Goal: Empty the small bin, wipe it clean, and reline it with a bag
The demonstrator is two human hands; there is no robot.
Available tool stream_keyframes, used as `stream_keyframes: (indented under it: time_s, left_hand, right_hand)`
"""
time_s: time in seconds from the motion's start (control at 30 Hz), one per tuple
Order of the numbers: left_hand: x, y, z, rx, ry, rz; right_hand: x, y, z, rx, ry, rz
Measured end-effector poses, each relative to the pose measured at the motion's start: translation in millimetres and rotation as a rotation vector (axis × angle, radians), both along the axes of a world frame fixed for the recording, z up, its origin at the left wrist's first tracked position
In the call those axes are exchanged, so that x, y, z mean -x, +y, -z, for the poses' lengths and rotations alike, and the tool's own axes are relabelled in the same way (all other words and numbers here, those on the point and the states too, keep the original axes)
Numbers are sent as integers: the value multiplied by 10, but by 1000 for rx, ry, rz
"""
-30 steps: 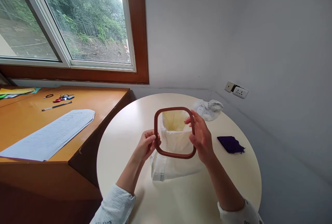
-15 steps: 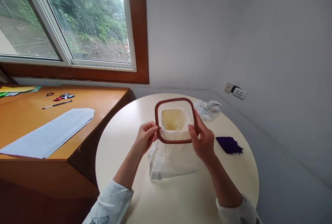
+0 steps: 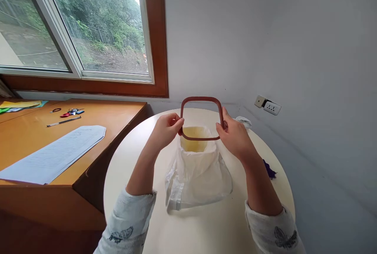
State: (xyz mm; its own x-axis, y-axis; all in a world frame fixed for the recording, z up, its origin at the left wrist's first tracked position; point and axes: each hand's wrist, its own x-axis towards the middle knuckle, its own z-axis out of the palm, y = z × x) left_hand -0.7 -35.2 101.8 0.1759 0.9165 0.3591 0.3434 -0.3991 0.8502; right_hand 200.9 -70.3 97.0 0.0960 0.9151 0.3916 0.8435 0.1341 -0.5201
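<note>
Between my two hands is a brown rounded-square ring, which looks like the rim of a bin. My left hand pinches its lower left side, and my right hand grips its right side with the thumb in front. Behind and below the ring stands a yellowish bin lined with a white plastic bag. The bag is folded over the bin's mouth and hangs loosely down the outside to the tabletop. The ring is tilted up and held above the bin's mouth.
The round cream table carries a crumpled white bag at the back and a purple cloth, partly behind my right arm. On the wooden desk to the left lie papers, a pen and keys.
Both hands have raised the brown ring and tilted it more upright, away from the bag's front. More of the lined bin and hanging bag now shows below it.
</note>
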Motion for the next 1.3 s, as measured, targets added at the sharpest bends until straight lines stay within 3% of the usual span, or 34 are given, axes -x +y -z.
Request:
stream_keyframes:
  time_s: [0.2, 0.33, 0.57, 1.3]
  left_hand:
    - [55, 36, 72, 17, 267, -75]
    - [96, 29, 83, 31, 438, -79]
    - [100, 3, 69, 59, 567, -74]
    - [91, 63, 209, 37, 673, -49]
  right_hand:
    - [8, 11, -59, 212, -175, 1]
    - [33, 27, -48, 256, -230, -4]
    - [30, 49, 46, 328, -243, -35]
    - [-13, 118, 182, 342, -289, -118]
